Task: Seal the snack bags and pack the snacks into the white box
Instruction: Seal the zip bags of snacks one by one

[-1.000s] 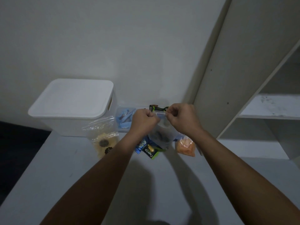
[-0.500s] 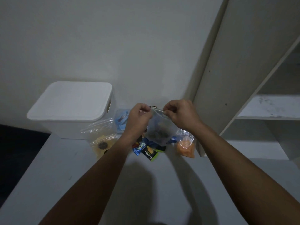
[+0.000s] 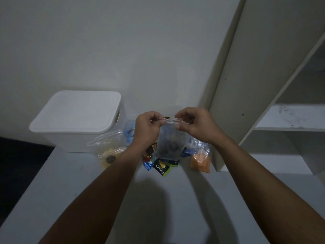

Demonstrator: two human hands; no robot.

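A clear zip bag [image 3: 169, 143] with dark snacks hangs in the air above the table. My left hand [image 3: 146, 128] pinches the left end of its top strip and my right hand [image 3: 196, 125] pinches the right end. The white box [image 3: 77, 118] stands at the back left with its lid on. Under the held bag lie small snack packets [image 3: 161, 167]. A clear bag of yellow snacks [image 3: 108, 151] leans by the box, a bag of orange snacks [image 3: 200, 160] lies to the right, and a bag with blue items [image 3: 129, 132] sits partly hidden behind my left hand.
The grey table [image 3: 149, 208] meets a plain wall at the back. A white shelf unit [image 3: 281, 117] stands at the right, its side panel close to the orange bag. The floor left of the table is dark.
Both hands have lifted the clear bag a little, and they have drawn apart along its top strip.
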